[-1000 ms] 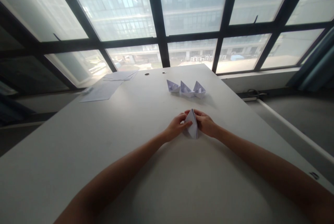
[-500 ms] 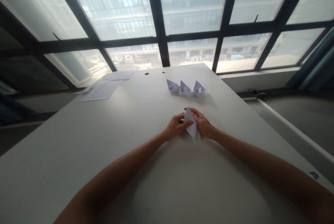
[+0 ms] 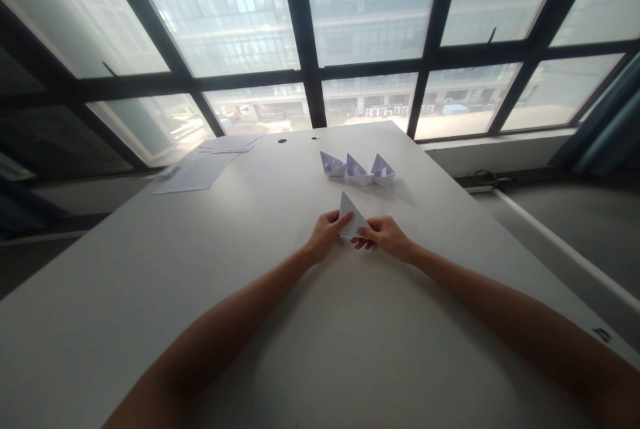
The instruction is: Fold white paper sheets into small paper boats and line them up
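Observation:
A folded piece of white paper (image 3: 351, 213), roughly triangular with one point upward, is held between my two hands just above the table. My left hand (image 3: 326, 234) pinches its left side, thumb lying on the near face. On the right lower corner, my right hand (image 3: 387, 237) grips with the thumb in front and the other fingers curled underneath. Beyond my hands stand three folded paper boats in a row: a left boat (image 3: 332, 166), a middle boat (image 3: 359, 172) and a right boat (image 3: 383, 172).
The white table (image 3: 225, 249) reaches to the windows. At its far left lie white paper sheets (image 3: 193, 172). A round dark hole (image 3: 282, 141) and a smaller dark spot sit near the far edge. A pale rail (image 3: 565, 245) runs beyond the right edge.
The folded paper has turned and tilted leftward, its lower point no longer hanging toward me. My right hand has shifted to its lower right corner. The boats stay put.

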Demonstrator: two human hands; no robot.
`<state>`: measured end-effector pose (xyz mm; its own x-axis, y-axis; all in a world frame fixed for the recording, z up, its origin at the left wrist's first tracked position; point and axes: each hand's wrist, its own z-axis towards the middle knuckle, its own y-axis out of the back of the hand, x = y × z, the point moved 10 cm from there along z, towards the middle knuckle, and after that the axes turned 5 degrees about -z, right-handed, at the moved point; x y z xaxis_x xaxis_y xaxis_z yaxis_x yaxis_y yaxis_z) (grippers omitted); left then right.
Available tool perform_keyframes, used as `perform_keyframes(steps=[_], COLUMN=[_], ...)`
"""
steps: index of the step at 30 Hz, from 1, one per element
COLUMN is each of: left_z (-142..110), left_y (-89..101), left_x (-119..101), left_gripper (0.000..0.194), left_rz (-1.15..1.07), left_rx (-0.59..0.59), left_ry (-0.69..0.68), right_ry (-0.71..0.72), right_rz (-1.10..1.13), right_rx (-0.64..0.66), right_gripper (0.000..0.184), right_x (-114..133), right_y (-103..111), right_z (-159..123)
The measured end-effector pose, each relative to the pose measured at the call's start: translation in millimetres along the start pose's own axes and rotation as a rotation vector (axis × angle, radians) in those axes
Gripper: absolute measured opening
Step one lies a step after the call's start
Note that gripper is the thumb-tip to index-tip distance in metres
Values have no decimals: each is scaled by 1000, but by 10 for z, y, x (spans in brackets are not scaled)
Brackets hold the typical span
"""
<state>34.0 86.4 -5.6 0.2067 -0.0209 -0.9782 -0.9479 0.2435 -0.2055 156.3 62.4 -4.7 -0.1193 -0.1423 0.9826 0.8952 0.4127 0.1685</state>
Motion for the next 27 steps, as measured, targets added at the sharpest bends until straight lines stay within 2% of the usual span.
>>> perform_keyframes(steps=[5,9,11,14,18,27], left_z=[-23,-49,-35,17,91,156], left_y=[-72,-135,-98,33,194,438], left_x=[11,-2,27,104,166,-62], left_gripper=[46,44,44,47,50,41], left_rz=[21,21,5,-56,-139,-135], left_rx=[91,139,100,-19,-139,-265], left_ry=[29,45,65,83,54,-142], right_ry=[-35,-2,18,25,11,32], right_rz=[-8,-55,-84,-106,-105,-186], right_rx=[-26,-4,4,-11,2,37], right_gripper=[53,53,50,45,44,38], right_x=[-33,5,24,22,-28,-21], right_y=[19,-7,-13,7,10,-17], right_z=[11,6,6,18,41,56])
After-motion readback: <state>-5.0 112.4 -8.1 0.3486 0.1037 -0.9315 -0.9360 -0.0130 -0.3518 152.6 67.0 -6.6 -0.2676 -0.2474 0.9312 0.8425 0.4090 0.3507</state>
